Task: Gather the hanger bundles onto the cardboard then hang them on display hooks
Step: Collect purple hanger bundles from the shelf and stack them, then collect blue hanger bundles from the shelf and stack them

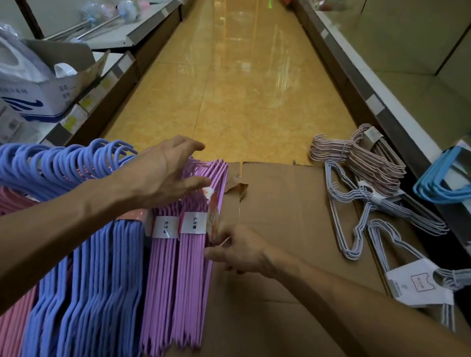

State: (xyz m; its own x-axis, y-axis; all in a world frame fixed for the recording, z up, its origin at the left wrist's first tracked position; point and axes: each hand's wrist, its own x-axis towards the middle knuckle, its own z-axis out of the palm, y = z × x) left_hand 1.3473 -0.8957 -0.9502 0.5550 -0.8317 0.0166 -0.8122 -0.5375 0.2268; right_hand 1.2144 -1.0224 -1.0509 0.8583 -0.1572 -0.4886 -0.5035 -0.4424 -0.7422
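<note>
The lilac hanger bundles point(185, 276) are lying on the cardboard point(294, 246) beside the blue ones point(91, 264). The left hand point(165, 175) is resting over their hooks with fingers spread; the right hand point(236, 250) is pinching the paper tag point(212, 220) at their edge.

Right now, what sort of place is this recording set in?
Most likely a household-goods shop aisle: stocked retail shelves line a tiled floor, with labelled hanger bundles laid on cardboard.
</note>
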